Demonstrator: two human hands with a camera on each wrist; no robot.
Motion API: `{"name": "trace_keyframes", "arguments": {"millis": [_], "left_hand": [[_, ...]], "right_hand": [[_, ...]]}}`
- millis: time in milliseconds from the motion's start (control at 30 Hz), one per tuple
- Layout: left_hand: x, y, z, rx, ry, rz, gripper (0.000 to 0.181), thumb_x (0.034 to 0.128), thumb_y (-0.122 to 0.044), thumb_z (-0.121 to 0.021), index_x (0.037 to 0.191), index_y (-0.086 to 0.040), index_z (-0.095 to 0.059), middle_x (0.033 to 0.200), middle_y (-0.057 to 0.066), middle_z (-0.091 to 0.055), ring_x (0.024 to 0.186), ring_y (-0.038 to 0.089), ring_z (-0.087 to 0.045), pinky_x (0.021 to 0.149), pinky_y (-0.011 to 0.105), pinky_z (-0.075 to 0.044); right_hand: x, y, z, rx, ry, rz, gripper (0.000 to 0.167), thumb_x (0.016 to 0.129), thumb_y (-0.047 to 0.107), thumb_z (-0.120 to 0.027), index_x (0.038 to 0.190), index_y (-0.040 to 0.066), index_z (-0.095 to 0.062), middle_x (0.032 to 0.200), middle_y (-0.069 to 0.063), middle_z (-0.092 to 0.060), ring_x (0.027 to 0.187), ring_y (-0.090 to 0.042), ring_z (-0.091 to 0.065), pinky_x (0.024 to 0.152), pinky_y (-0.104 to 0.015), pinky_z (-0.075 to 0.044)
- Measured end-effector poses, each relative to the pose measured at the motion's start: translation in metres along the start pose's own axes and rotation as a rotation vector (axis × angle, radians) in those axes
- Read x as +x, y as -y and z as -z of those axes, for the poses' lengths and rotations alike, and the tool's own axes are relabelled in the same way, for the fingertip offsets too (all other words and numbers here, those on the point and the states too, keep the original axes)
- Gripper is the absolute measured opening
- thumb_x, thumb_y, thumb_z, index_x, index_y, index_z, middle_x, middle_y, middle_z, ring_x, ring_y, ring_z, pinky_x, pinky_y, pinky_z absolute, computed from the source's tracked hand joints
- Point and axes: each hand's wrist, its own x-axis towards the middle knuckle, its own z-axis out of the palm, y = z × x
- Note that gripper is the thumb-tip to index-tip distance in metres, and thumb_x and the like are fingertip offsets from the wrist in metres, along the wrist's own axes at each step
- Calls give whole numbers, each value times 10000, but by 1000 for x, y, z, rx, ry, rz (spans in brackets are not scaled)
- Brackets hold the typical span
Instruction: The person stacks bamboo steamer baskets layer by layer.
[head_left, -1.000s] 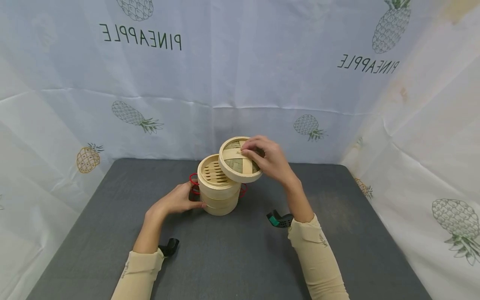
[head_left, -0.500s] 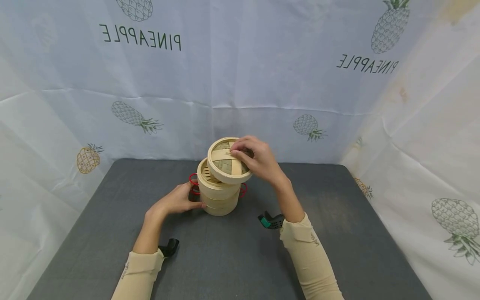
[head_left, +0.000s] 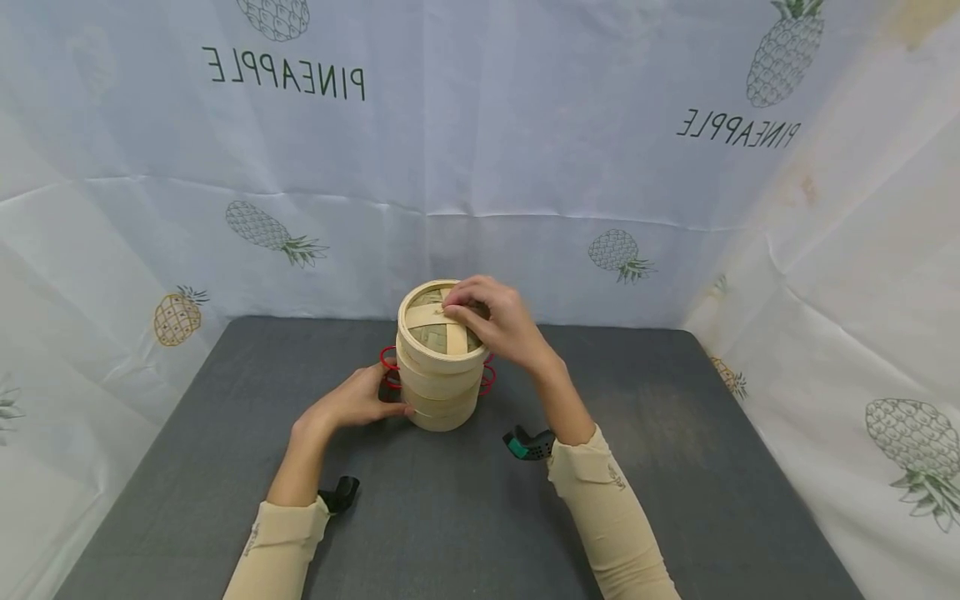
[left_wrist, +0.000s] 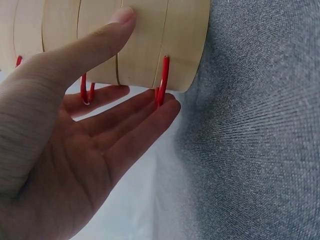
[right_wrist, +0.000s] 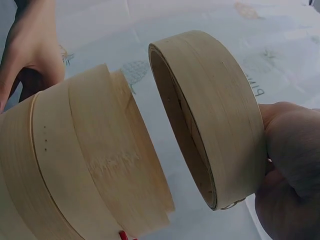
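A bamboo steamer [head_left: 441,402] of stacked tiers with red side handles stands upright on the dark tabletop. My left hand [head_left: 354,397] holds its left side low down. In the left wrist view its thumb [left_wrist: 102,42] lies on the wall, with the fingers [left_wrist: 135,132] round the far side by a red handle [left_wrist: 163,80]. My right hand [head_left: 491,318] pinches the top of the round woven lid [head_left: 427,335]. In the right wrist view the lid [right_wrist: 210,110] hangs just above the top tier [right_wrist: 125,150], tilted, with a gap between them.
The dark grey table [head_left: 435,525] has its back edge close behind the steamer. White cloth [head_left: 510,125] with a pineapple print encloses the back and sides. Black wrist mounts [head_left: 528,444] stick out from both sleeves.
My right hand has carried the lid leftward, from the steamer's right side to over its top, so the slatted inside is now covered in the head view. The left hand stays put.
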Motion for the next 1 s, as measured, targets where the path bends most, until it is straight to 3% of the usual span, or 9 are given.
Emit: {"name": "trace_keyframes", "arguments": {"millis": [267, 1000], "left_hand": [[0, 1, 0, 8, 2, 9, 693, 927, -274, -886, 1444, 48, -556, 1298, 238, -736, 1175, 388, -747, 1004, 540, -630], [1, 1, 0, -6, 8, 3, 730, 924, -272, -889, 1478, 42, -533, 1346, 240, -715, 1220, 403, -729, 1025, 550, -620]], "right_hand": [[0, -2, -12, 3, 47, -38, 114, 1004, 99, -770, 1078, 23, -814, 1170, -148, -781, 1208, -314, -699, 1075, -423, -595], [-6, -10, -22, -19, 49, -88, 131, 1022, 112, -748, 1096, 24, -811, 1182, -156, -770, 1158, -315, -697, 985, -448, -611]]}}
